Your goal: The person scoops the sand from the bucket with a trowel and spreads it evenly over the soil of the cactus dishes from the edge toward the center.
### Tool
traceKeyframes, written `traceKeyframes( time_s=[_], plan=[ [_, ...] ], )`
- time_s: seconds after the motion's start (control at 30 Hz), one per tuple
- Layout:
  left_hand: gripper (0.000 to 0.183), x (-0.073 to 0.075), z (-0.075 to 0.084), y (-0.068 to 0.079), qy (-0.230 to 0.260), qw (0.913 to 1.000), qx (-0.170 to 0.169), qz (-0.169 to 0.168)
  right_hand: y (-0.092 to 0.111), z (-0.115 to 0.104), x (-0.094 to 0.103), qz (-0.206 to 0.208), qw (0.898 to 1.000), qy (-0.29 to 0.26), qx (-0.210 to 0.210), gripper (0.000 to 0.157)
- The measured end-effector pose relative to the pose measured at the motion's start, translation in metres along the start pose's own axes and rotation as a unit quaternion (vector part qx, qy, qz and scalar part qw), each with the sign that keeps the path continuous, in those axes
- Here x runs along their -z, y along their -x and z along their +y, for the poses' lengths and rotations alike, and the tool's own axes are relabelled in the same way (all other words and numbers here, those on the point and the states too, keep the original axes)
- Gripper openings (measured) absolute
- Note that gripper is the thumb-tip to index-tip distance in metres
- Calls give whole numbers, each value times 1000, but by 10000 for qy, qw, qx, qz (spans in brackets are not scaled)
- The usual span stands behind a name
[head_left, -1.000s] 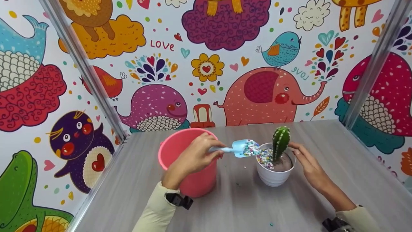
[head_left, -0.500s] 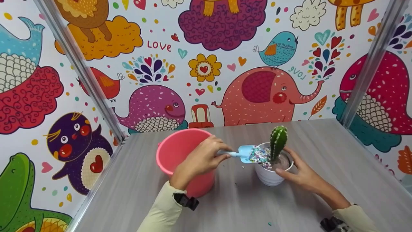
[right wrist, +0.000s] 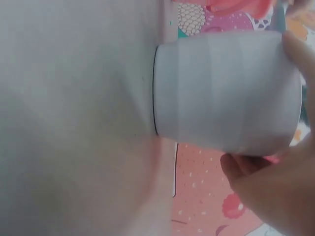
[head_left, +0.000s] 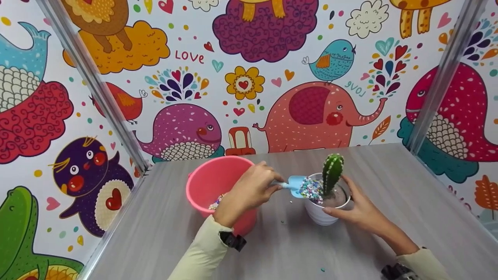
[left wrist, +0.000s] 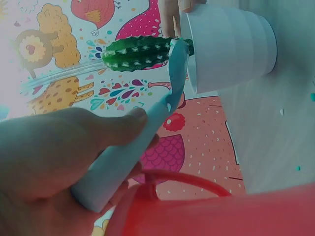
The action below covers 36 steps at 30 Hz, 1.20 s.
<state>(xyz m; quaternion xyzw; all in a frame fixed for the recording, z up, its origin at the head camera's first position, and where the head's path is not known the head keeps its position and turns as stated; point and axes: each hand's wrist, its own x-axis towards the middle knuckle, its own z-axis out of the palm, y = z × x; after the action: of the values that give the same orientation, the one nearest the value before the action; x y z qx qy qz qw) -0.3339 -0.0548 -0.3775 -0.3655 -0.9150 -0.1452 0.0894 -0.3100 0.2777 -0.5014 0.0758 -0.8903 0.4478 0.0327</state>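
Note:
My left hand (head_left: 253, 186) grips the handle of a light blue toy shovel (head_left: 295, 182), its blade carrying small multicoloured pebbles (head_left: 310, 188). The blade reaches over the left rim of a white ribbed flowerpot (head_left: 323, 217). In the left wrist view the shovel (left wrist: 178, 66) overlaps the base of the cactus (left wrist: 140, 53). That green cactus (head_left: 333, 173) stands upright in brownish soil, with pebbles on its left side. From the right, my right hand (head_left: 362, 210) holds the pot near its rim, thumb in front and fingers behind; the right wrist view shows the pot (right wrist: 221, 93) between them.
A pink bucket (head_left: 192, 188) stands left of the pot, under my left forearm, with some pebbles inside. A few loose pebbles lie on the grey wood-grain table (head_left: 288, 249). Printed cartoon panels with metal corner posts (head_left: 443, 77) enclose the back and sides.
My left hand has moved the shovel right, bringing its pebbles over the pot's rim. My right thumb has come round the pot's near side. Pebbles in the bucket have come into view.

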Motion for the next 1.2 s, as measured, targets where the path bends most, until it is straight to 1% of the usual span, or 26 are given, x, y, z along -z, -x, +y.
traceKeyframes(
  time_s=[0.17, 0.23, 0.33, 0.47, 0.53, 0.73, 0.83, 1.0, 1.1, 1.2],
  plan=[
    [24, -2, 2, -2, -350, 9993, 4, 130, 0, -8, -11, 290, 9987, 408, -32, 129],
    [24, -3, 3, -2, -415, 9990, 41, 152, 0, -9, -14, 330, 9983, 483, -6, 130],
    [25, -4, 2, -2, -460, 9987, 77, 196, 1, -8, -15, 230, 9990, 350, 159, 128],
    [25, -3, 2, 1, -551, 9978, 31, 378, 1, -5, -15, -33, 9983, -88, 571, 124],
    [24, -3, 2, 2, -573, 9974, 47, 428, 1, -4, -16, -46, 9976, -178, 662, 123],
    [25, -4, 1, 4, -576, 9972, 117, 453, 2, -5, -21, 371, 9977, 58, 560, 123],
    [24, -5, 1, 4, -575, 9971, 113, 488, 3, -5, -22, 486, 9970, 116, 593, 124],
    [25, -7, 0, 6, -537, 9967, 99, 605, 3, -2, -22, 418, 9971, 124, 631, 123],
    [24, -7, 0, 7, -553, 9958, 46, 735, 3, 0, -22, 359, 9970, 106, 678, 122],
    [24, -7, 1, 7, -643, 9946, 31, 817, 2, 0, -23, 433, 9960, 49, 774, 121]
  ],
)
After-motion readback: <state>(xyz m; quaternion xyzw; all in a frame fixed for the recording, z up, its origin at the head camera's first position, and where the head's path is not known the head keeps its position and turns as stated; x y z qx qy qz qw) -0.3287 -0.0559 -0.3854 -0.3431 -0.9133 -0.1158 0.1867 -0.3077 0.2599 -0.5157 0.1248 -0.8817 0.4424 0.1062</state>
